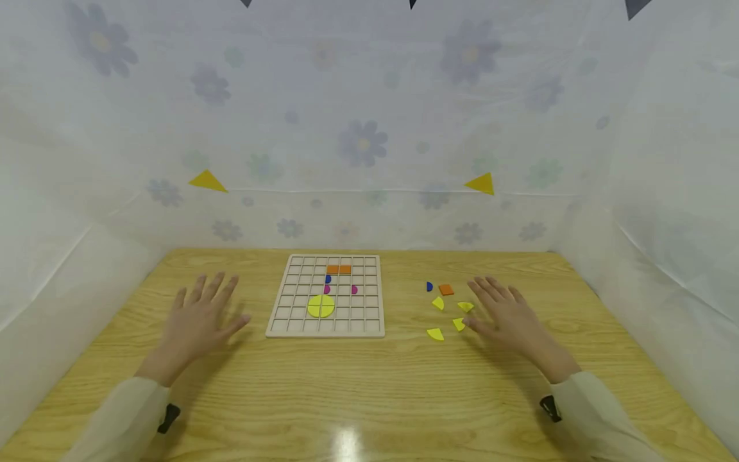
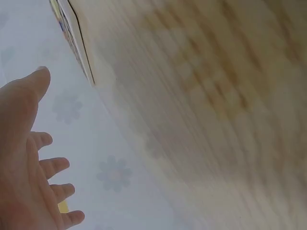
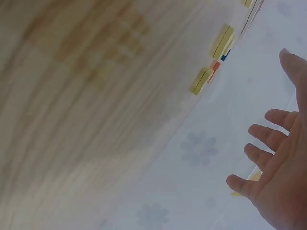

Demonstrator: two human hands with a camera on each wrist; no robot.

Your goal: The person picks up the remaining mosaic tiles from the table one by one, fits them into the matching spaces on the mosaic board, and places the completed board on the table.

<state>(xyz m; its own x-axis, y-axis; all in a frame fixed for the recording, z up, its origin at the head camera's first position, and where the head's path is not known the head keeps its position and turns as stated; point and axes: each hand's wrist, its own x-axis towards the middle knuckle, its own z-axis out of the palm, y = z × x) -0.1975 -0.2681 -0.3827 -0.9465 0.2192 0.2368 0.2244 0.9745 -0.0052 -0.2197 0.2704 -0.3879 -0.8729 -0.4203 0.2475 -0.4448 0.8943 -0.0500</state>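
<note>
My left hand [image 1: 199, 322] is spread over the table to the left of a pale grid board [image 1: 294, 325], holding nothing. On the other side, my right hand [image 1: 510, 322] also has its fingers extended, its thumb overlapping a yellow quarter piece [image 1: 458, 325] in the head view. Two orange squares [image 1: 339, 269], a blue half-circle [image 1: 328, 279], two magenta half-circles [image 1: 355, 290] and a yellow circle made of quarters [image 1: 321, 306] lie on the board. Between board and right hand are loose yellow quarters [image 1: 435, 334], an orange square [image 1: 446, 290] and a blue half-circle [image 1: 430, 287].
The wooden table [image 1: 323, 398] is enclosed by white flowered sheeting [image 1: 364, 212] at the back and plain-looking sheeting at both sides. Two yellow triangles [image 1: 208, 181] show on the back sheet. A dark band clip [image 1: 169, 418] sits at the left cuff.
</note>
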